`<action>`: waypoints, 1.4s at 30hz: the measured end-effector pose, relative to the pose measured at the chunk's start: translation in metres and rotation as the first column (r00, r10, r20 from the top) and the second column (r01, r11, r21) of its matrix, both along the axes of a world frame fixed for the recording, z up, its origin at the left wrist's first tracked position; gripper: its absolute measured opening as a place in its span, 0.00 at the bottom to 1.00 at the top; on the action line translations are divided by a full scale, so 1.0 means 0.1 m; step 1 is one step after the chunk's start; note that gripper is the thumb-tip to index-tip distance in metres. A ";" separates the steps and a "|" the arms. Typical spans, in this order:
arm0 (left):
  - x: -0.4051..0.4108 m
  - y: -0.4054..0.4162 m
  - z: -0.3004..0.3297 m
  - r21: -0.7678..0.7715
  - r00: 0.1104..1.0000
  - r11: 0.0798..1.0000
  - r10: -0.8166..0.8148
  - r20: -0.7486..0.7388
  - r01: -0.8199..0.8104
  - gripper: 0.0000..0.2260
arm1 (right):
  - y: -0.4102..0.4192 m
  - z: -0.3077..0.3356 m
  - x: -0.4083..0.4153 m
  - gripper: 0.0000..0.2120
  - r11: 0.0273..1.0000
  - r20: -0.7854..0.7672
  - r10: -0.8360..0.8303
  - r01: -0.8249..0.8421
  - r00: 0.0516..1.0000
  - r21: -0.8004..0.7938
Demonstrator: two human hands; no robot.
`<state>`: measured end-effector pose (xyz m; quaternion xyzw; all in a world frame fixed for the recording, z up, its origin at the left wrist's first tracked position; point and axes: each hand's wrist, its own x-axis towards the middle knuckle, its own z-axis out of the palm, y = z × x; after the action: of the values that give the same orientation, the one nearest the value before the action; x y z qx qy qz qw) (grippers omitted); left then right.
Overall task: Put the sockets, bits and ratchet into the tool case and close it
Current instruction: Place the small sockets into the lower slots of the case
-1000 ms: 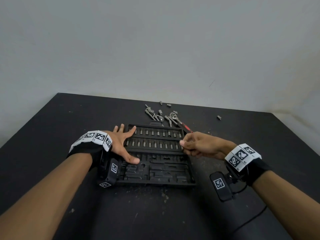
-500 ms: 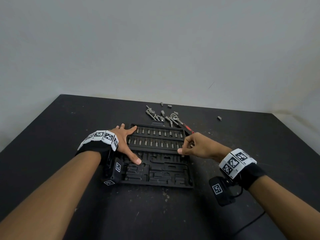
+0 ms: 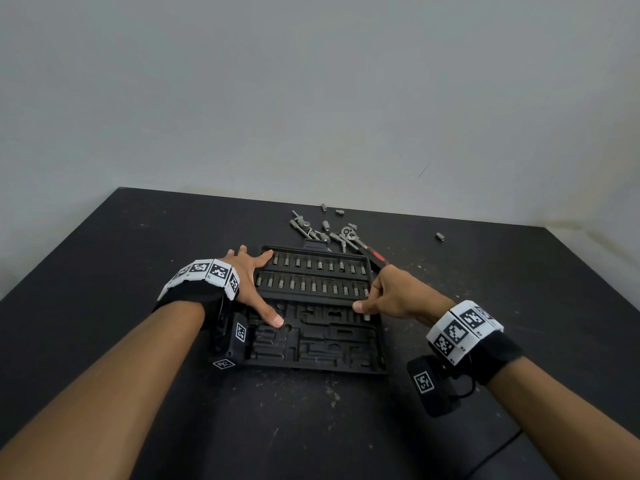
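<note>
My left hand [image 3: 250, 284] lies flat, fingers spread, on the open tool case [image 3: 313, 344]; my right hand [image 3: 391, 294] pinches its right edge. Bits [image 3: 311, 277] fill two rows, but the ratchet [image 3: 360, 241] and loose sockets [image 3: 325, 225] remain on the counter [image 3: 138, 244].

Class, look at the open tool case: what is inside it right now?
The tool case holds two rows of bits in its far half. The near half shows moulded slots holding nothing visible. The left hand and right hand cover both side edges.

Open black tool case [image 3: 313, 344], bits [image 3: 311, 273] slotted, ratchet [image 3: 360, 242] behind
</note>
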<state>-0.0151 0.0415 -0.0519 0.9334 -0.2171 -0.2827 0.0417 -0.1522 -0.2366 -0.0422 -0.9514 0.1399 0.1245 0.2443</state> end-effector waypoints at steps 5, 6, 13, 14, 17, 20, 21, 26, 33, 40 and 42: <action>-0.01 0.00 0.01 -0.002 1.000 1.000 0.005 0.006 -0.005 0.71 | 0.03 -0.02 -0.01 0.20 0.999 -0.020 -0.033 0.033 0.999 -0.038; -0.01 0.00 0.01 -0.004 1.000 1.000 0.005 0.005 -0.005 0.71 | 0.03 -0.01 -0.01 0.20 0.999 -0.026 -0.034 0.033 0.999 -0.031; 0.00 0.00 0.01 -0.002 1.000 1.000 0.011 0.020 -0.011 0.72 | -0.01 0.02 -0.02 0.25 0.999 -0.054 -0.026 0.025 0.998 -0.033; 0.00 0.00 0.01 -0.003 1.000 1.000 0.018 0.021 -0.018 0.72 | -0.01 0.03 -0.02 0.24 0.999 -0.046 -0.032 0.030 0.998 -0.041; 0.00 -0.01 0.01 -0.012 0.999 0.999 0.048 0.025 -0.047 0.72 | -0.05 0.10 0.00 0.18 0.975 -0.003 -0.129 0.127 0.992 0.182; 0.00 -0.02 0.02 -0.018 0.998 0.998 0.053 0.039 -0.052 0.72 | -0.14 0.14 0.03 0.09 0.691 -0.139 -0.240 0.270 0.961 0.671; 0.00 -0.03 0.02 -0.020 0.998 0.998 0.054 0.041 -0.053 0.72 | -0.17 0.16 0.04 0.09 0.568 -0.175 -0.246 0.288 0.953 0.771; 0.01 -0.03 0.05 -0.007 0.998 0.999 0.049 0.041 -0.049 0.70 | -0.24 0.12 0.00 0.14 0.467 -0.136 -0.184 0.208 0.974 0.859; 0.03 -0.04 0.04 -0.001 0.999 0.999 0.042 0.031 -0.042 0.70 | -0.25 0.00 -0.05 0.08 0.531 0.008 -0.119 0.056 0.993 0.845; 0.06 -0.04 0.00 -0.006 0.999 0.999 0.045 0.021 -0.044 0.71 | -0.17 -0.01 -0.06 0.03 0.699 0.109 -0.034 -0.054 0.993 0.713; 0.06 -0.03 0.00 -0.009 0.999 0.999 0.047 0.013 -0.047 0.71 | -0.15 0.00 -0.07 0.04 0.749 0.127 -0.028 -0.063 0.992 0.659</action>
<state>-0.0088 0.0381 -0.0521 0.9398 -0.1967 -0.2747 0.0511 -0.1589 -0.2512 -0.0427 -0.8106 0.0616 0.1068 0.5725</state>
